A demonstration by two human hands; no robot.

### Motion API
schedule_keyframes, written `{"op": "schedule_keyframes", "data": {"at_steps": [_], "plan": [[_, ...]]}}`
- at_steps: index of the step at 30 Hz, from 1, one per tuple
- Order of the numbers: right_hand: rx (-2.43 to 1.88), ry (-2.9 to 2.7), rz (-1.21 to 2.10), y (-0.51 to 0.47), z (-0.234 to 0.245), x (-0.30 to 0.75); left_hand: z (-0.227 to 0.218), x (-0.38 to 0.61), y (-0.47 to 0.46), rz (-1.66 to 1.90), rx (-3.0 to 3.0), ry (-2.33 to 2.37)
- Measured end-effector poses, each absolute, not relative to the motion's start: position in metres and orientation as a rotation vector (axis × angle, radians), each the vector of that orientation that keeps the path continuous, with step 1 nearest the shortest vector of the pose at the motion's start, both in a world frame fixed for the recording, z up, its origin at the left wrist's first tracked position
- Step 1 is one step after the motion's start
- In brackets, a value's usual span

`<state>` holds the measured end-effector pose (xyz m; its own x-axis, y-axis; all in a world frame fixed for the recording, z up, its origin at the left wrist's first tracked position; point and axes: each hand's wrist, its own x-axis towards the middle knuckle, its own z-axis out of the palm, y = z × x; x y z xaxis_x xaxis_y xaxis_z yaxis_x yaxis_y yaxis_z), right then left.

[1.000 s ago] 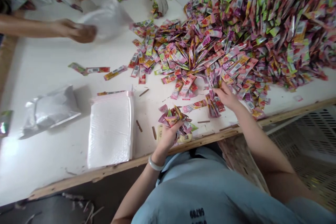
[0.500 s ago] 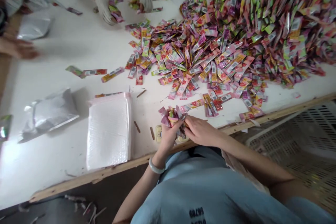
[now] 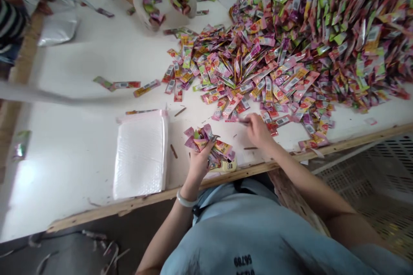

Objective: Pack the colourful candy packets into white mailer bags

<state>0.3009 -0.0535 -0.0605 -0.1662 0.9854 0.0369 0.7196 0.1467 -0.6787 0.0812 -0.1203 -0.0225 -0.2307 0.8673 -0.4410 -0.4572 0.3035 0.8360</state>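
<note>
Pink sachets (image 3: 198,141), bunched (left hand (image 3: 199,162)).

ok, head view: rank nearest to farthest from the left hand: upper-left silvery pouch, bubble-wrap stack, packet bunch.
1. Packet bunch, gripped in the left hand.
2. Bubble-wrap stack, to the hand's left.
3. Silvery pouch, upper left.

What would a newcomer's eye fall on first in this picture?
The huge heap of shiny multicoloured plastic sachets fills the upper right. At lower centre, the bare left hand grips a bunch of similar sachets. Left of it lies white, rectangular, bubble-textured plastic.
</note>
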Motion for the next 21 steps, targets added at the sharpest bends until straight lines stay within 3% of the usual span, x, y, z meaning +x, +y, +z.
{"op": "schedule_keyframes", "data": {"at_steps": [3, 7, 13, 15, 21], "plan": [[-1.926, -1.55, 0.792, -0.013, -0.049, 0.297, -0.023, 0.077, -0.122, 1.295, 0.425, 1.267], [-2.138, -1.651, 0.643, 0.026, -0.042, 0.263, -0.027, 0.079, -0.122, 1.326, 0.466, 1.254], [-1.777, -1.789, 0.436, 0.028, -0.03, 0.263, -0.036, 0.077, -0.122, 1.308, 0.556, 1.186], [-1.603, -1.719, 0.546, 0.015, -0.025, 0.277, -0.036, 0.075, -0.126, 1.272, 0.567, 1.183], [-1.311, -1.382, 1.283, -0.098, -0.023, 0.265, -0.034, 0.089, -0.157, 1.031, 0.608, 1.085]]}}
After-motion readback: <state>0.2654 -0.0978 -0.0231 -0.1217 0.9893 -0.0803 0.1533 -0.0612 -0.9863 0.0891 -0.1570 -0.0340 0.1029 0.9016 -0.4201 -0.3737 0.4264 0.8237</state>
